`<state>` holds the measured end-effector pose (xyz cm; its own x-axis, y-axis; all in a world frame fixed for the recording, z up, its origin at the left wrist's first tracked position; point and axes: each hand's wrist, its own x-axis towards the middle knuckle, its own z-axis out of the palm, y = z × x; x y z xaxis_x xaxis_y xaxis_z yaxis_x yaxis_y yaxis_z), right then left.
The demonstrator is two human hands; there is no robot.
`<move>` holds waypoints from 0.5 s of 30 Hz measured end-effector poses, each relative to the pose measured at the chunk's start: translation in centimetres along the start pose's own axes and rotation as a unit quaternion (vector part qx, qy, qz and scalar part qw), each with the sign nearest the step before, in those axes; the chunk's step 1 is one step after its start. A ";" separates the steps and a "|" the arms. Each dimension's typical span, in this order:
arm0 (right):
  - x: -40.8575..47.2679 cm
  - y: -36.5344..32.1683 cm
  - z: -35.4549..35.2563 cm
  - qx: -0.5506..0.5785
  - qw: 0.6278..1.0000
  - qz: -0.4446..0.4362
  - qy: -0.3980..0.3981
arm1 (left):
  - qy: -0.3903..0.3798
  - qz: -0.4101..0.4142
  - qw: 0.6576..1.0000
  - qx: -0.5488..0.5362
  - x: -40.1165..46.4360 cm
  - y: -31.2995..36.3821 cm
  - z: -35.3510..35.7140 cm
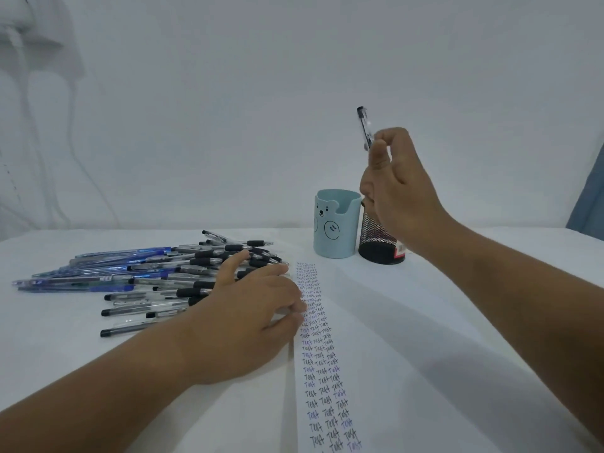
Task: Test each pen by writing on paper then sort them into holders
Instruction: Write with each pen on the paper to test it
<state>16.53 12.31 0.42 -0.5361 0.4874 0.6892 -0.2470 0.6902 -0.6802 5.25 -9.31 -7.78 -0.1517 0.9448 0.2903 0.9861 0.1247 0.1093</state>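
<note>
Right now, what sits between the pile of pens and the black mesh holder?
In the head view: the left hand, the paper's written columns and the blue bear holder.

We see a tabletop (490,289) covered in matt white cloth, softly creased. The paper (392,338) on it looks smooth and matt, inked with handwriting. The heap of pens (157,276) is glossy plastic, clear or blue, with dull black rubbery grips. The bear holder (336,223) is smooth, satin pale-blue plastic; the black holder (379,238) beside it is matt wire mesh.
</note>
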 end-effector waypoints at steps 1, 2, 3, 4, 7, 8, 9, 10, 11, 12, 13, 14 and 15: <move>-0.3 0.0 -0.7 -0.025 1.000 -0.015 -0.005 | -0.001 0.000 1.000 0.000 -0.1 0.0 0.0; -0.8 0.2 -1.4 -0.069 0.997 -0.026 -0.011 | 0.000 0.002 1.000 0.002 -0.1 0.1 0.0; -1.5 0.4 -2.1 -0.117 0.992 -0.031 -0.024 | 0.002 0.004 1.000 0.010 -0.1 0.1 0.0; -2.2 0.9 -2.8 -0.168 0.984 -0.031 -0.046 | 0.003 0.005 1.000 0.023 -0.2 0.1 0.1; -5.0 2.3 -4.8 -0.264 0.960 -0.029 -0.094 | 0.025 0.011 0.999 0.034 -0.1 0.0 0.3; -5.8 2.7 -5.4 -0.273 0.957 -0.036 -0.097 | 0.035 0.012 0.999 0.030 -0.2 0.0 0.4; -6.5 3.0 -6.1 -0.279 0.954 -0.044 -0.099 | 0.042 0.010 0.999 0.026 -0.2 0.1 0.5; -7.0 3.2 -6.6 -0.286 0.951 -0.051 -0.103 | 0.051 0.008 0.998 0.021 -0.2 0.1 0.6; -7.3 3.5 -7.2 -0.294 0.949 -0.049 -0.104 | 0.061 0.007 0.998 0.014 -0.2 0.1 0.7; -7.3 3.7 -7.7 -0.300 0.948 -0.032 -0.101 | 0.070 0.007 0.998 0.006 -0.3 0.1 0.9; -7.1 3.7 -8.3 -0.304 0.948 -0.001 -0.094 | 0.078 0.007 0.997 -0.002 -0.3 0.0 1.0; -6.7 3.5 -8.9 -0.307 0.947 0.033 -0.090 | 0.086 0.007 0.996 -0.009 -0.4 -0.1 1.1; -6.2 3.2 -9.7 -0.311 0.944 0.064 -0.093 | 0.094 0.007 0.995 -0.015 -0.4 -0.3 1.3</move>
<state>26.97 16.65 -3.59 -0.6753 0.5266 0.5164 0.3209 0.8402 -0.4371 5.13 -9.35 -9.15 -0.1516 0.8722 0.4651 0.9860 0.1006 0.1327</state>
